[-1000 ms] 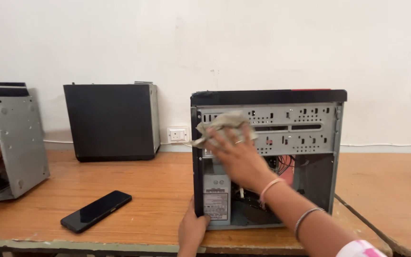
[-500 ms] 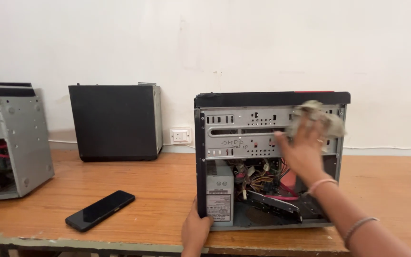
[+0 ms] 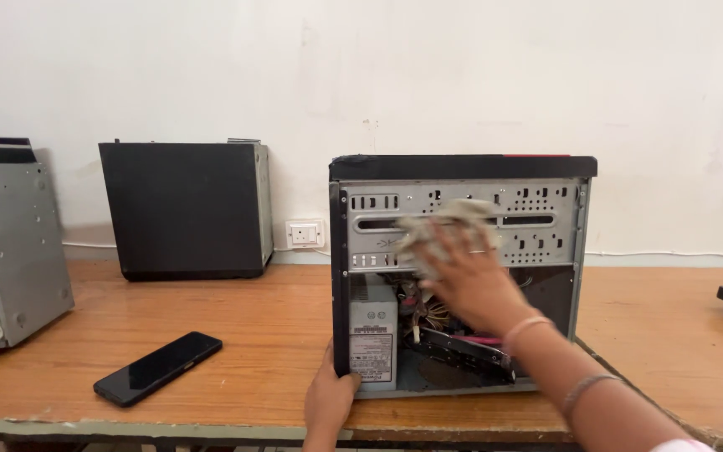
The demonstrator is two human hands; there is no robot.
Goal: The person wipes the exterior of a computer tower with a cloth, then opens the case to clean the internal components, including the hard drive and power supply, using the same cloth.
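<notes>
White wall behind, wooden table (image 3: 253, 335) below: an open computer case (image 3: 462, 268) stands upright at the front edge, tall axis vertical, open side facing the person. Right hand (image 3: 466, 272) presses a crumpled cloth (image 3: 437, 226) to its drive cage. Left hand (image 3: 330, 400) grips its bottom corner. A phone (image 3: 158, 368) lies left.
</notes>
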